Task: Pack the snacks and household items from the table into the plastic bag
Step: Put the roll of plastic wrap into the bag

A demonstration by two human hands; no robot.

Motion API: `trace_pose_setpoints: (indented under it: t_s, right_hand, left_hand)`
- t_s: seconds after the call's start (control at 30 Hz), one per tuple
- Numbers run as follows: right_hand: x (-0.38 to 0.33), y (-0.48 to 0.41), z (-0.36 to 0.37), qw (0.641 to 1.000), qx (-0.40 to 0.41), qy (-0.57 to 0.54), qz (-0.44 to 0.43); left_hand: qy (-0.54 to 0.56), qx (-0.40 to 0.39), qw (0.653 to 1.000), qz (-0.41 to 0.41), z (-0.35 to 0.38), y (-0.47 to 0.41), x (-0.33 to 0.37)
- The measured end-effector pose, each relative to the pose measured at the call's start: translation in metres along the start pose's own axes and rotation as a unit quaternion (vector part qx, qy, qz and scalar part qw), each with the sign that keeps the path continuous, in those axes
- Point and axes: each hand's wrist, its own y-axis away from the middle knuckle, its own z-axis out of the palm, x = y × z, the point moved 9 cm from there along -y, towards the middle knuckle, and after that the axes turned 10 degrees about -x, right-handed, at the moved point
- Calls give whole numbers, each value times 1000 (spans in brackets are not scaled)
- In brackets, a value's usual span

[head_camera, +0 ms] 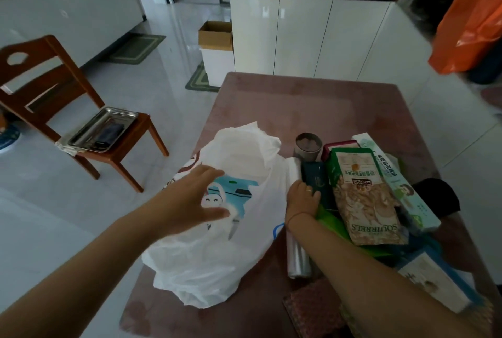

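A white plastic bag (pixel 231 242) with a blue cartoon print lies crumpled on the left half of the pink table (pixel 298 104). My left hand (pixel 195 196) hovers over the bag, fingers spread and straight. My right hand (pixel 303 197) rests on a dark green box (pixel 316 177) at the edge of the pile, fingers curled over it. Beside it lie a green nut snack pouch (pixel 364 196), a long pale green wrap box (pixel 399 183), a clear film roll (pixel 297 253) and a grey round tin (pixel 308 146).
More packets and a white box (pixel 432 280) crowd the table's near right corner. A wooden chair (pixel 54 104) with a steel tray (pixel 104 130) stands left. White cabinets (pixel 312 36) and a cardboard box (pixel 216 34) stand behind; an orange bag (pixel 472 28) hangs at right.
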Motion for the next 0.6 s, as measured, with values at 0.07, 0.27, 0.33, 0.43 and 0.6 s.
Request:
trace_pose_setpoints:
  t_s: [0.07, 0.27, 0.33, 0.43, 0.6]
  right_hand:
    - [-3, 1, 9, 999, -16, 27, 18]
    - [0, -1, 23, 992, -89, 92, 5]
    - [1, -2, 21, 992, -100, 72, 10]
    - [6, -1, 20, 992, -120, 10, 32]
    - [11, 3, 23, 988, -129, -69, 38]
  left_hand:
    - [-90, 86, 991, -39, -3, 4, -7]
    - [-128, 152, 971, -132, 7, -13, -39]
    - [-158, 166, 961, -151, 3, -17, -44]
    - [-210, 149, 949, -181, 4, -31, -55]
    - [-187, 76, 950, -237, 14, -50, -84]
